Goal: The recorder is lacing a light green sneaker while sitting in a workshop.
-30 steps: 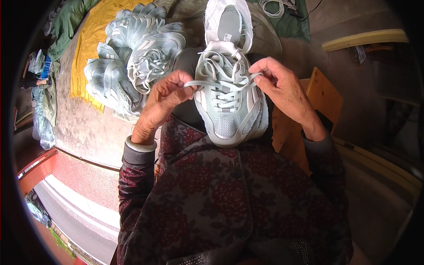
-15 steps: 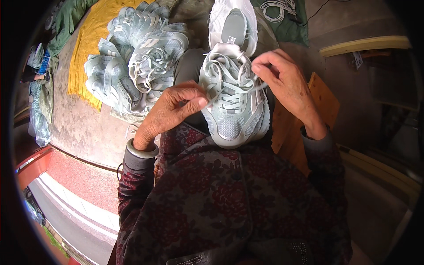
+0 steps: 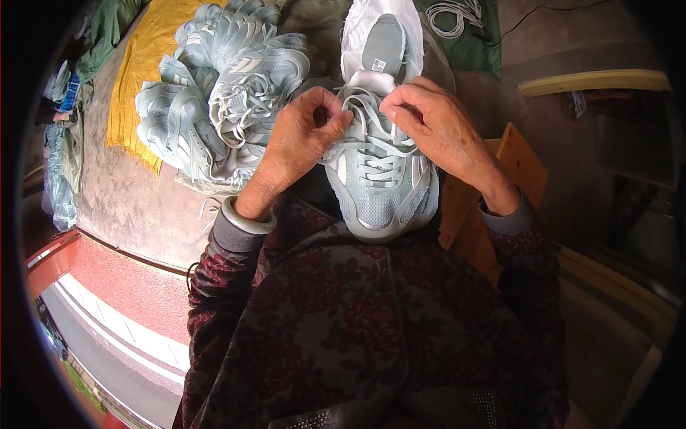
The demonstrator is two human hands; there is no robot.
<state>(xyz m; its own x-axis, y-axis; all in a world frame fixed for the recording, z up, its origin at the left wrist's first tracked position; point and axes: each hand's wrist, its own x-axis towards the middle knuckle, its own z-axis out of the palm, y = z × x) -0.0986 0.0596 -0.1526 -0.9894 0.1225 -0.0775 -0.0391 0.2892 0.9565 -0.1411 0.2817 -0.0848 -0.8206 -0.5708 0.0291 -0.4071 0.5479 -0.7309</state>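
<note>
A pale grey-green sneaker [image 3: 379, 193] rests on my lap with its toe toward me. Its laces [image 3: 379, 157] criss-cross the front, loose near the top. At the left of the shoe opening, my left hand [image 3: 304, 132] pinches a shoelace between thumb and fingers. On the opposite side my right hand [image 3: 443, 129] is closed in a pinch at the upper eyelets, on the lace as well, though its fingertips partly hide it. Just beyond the tongue lies a second, whiter shoe [image 3: 411, 43] with a grey insole showing.
To the left, a heap of similar sneakers [image 3: 214, 93] lies on the floor beside a yellow cloth [image 3: 132, 107]. A wooden board [image 3: 525, 161] stands by my right side. White cord [image 3: 454, 18] lies coiled on green cloth [image 3: 486, 53] at the far right.
Both hands have moved up toward the shoe's opening and closer together. The lace stretched low across the shoe before; now the hands hold it near the tongue.
</note>
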